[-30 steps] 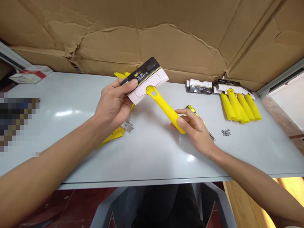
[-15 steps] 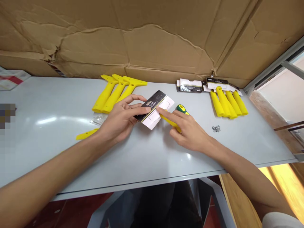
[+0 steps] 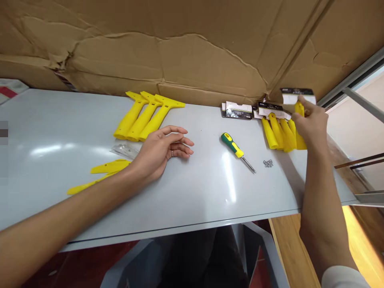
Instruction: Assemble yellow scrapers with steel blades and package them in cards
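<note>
My left hand (image 3: pixel 163 152) hovers over the middle of the table, palm inward, fingers apart, holding nothing. At the far right my right hand (image 3: pixel 312 120) is closed around a yellow scraper (image 3: pixel 300 138) with a black-and-white header card (image 3: pixel 298 95) at its top. That scraper is beside a row of similar carded yellow scrapers (image 3: pixel 271 134). Beyond my left hand lie several yellow T-shaped scraper handles (image 3: pixel 132 116) and a clear plastic bag (image 3: pixel 123 150). Flat yellow pieces (image 3: pixel 109 166) are partly hidden under my left forearm.
A green-and-yellow screwdriver (image 3: pixel 232 145) lies right of centre, with a small pile of screws (image 3: pixel 268 163) beside its tip. Loose black-and-white cards (image 3: pixel 239 111) lie at the back edge. A cardboard wall (image 3: pixel 192 60) stands behind; a metal frame (image 3: pixel 364 102) is at the right.
My right hand has carried the carded scraper from the centre to the row at far right. My left hand has let go of the card. The screwdriver is now fully visible.
</note>
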A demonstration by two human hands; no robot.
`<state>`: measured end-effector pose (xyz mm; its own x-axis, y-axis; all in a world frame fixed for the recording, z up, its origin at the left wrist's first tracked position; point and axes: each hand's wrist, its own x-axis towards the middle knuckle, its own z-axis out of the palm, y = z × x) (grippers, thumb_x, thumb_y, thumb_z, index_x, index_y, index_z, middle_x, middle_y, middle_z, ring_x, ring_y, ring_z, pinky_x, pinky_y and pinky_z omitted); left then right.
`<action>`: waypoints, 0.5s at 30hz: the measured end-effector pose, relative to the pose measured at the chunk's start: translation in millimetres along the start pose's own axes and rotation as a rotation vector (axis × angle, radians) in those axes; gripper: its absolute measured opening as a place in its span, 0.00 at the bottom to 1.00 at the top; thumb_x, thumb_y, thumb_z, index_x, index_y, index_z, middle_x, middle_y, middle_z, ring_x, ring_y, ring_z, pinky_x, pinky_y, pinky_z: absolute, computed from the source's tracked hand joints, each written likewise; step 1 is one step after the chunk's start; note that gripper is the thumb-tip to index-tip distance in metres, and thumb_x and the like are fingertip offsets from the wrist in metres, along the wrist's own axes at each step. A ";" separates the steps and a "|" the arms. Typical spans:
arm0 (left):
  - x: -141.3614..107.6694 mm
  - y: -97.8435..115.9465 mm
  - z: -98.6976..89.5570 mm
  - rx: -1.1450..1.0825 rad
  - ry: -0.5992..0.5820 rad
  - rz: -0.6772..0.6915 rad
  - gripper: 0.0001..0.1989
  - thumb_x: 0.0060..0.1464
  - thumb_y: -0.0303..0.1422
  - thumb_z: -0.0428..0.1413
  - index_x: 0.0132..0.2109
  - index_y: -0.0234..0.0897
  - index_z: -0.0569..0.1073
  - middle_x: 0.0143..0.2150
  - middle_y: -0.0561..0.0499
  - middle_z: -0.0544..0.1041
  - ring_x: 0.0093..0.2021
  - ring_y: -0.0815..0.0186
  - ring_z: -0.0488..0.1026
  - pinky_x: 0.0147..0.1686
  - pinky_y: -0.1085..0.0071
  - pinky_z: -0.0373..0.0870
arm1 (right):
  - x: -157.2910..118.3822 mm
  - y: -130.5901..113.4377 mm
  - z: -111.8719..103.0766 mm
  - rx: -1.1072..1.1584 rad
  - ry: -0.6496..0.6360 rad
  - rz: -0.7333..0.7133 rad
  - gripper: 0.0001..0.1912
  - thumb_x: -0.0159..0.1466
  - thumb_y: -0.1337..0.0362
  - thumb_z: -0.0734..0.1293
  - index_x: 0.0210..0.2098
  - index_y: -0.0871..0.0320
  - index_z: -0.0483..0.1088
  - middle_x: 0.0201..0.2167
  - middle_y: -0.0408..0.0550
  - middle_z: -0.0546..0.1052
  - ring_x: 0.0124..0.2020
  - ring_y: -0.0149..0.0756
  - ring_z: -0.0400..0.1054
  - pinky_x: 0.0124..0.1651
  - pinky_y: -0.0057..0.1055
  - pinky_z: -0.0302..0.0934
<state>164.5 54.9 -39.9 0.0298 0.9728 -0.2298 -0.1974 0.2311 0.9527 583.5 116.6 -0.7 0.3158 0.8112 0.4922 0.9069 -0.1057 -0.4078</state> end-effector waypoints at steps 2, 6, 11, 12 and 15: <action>-0.2 -0.5 0.9 0.014 -0.009 0.002 0.10 0.56 0.30 0.64 0.44 0.35 0.74 0.32 0.47 0.84 0.27 0.63 0.81 0.27 0.72 0.80 | 9.4 15.9 6.7 -0.131 -0.096 0.057 0.34 0.65 0.66 0.69 0.71 0.62 0.75 0.45 0.67 0.85 0.33 0.41 0.70 0.45 0.44 0.64; 0.0 -1.1 1.3 0.025 -0.014 0.013 0.11 0.54 0.31 0.64 0.44 0.36 0.74 0.32 0.47 0.83 0.27 0.63 0.81 0.27 0.71 0.78 | 6.1 19.6 21.8 -0.198 -0.182 0.008 0.30 0.64 0.67 0.71 0.66 0.60 0.79 0.47 0.65 0.85 0.42 0.47 0.74 0.51 0.44 0.64; -0.6 -2.6 1.2 0.044 -0.042 0.024 0.11 0.53 0.32 0.64 0.42 0.36 0.74 0.31 0.47 0.83 0.25 0.63 0.79 0.26 0.70 0.76 | 6.3 17.0 25.6 -0.226 -0.198 -0.053 0.27 0.66 0.67 0.70 0.64 0.65 0.80 0.49 0.69 0.84 0.44 0.48 0.74 0.54 0.43 0.62; 0.5 -2.3 0.3 0.055 -0.056 0.044 0.10 0.53 0.32 0.64 0.42 0.36 0.74 0.31 0.47 0.83 0.25 0.63 0.79 0.26 0.69 0.76 | 8.5 17.5 25.1 -0.231 -0.204 -0.059 0.27 0.66 0.67 0.70 0.64 0.66 0.80 0.47 0.69 0.84 0.42 0.46 0.72 0.52 0.43 0.61; 7.8 1.6 -6.0 0.148 -0.087 0.202 0.08 0.55 0.34 0.64 0.41 0.37 0.76 0.30 0.48 0.83 0.25 0.61 0.80 0.29 0.65 0.76 | 15.3 19.2 24.9 -0.248 -0.223 -0.060 0.26 0.67 0.64 0.71 0.63 0.67 0.81 0.41 0.68 0.83 0.33 0.41 0.65 0.48 0.43 0.58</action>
<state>158.5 62.8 -41.3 0.0894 0.9958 -0.0201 -0.0626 0.0258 0.9977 598.8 141.3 -20.1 0.2162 0.9230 0.3183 0.9708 -0.1685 -0.1707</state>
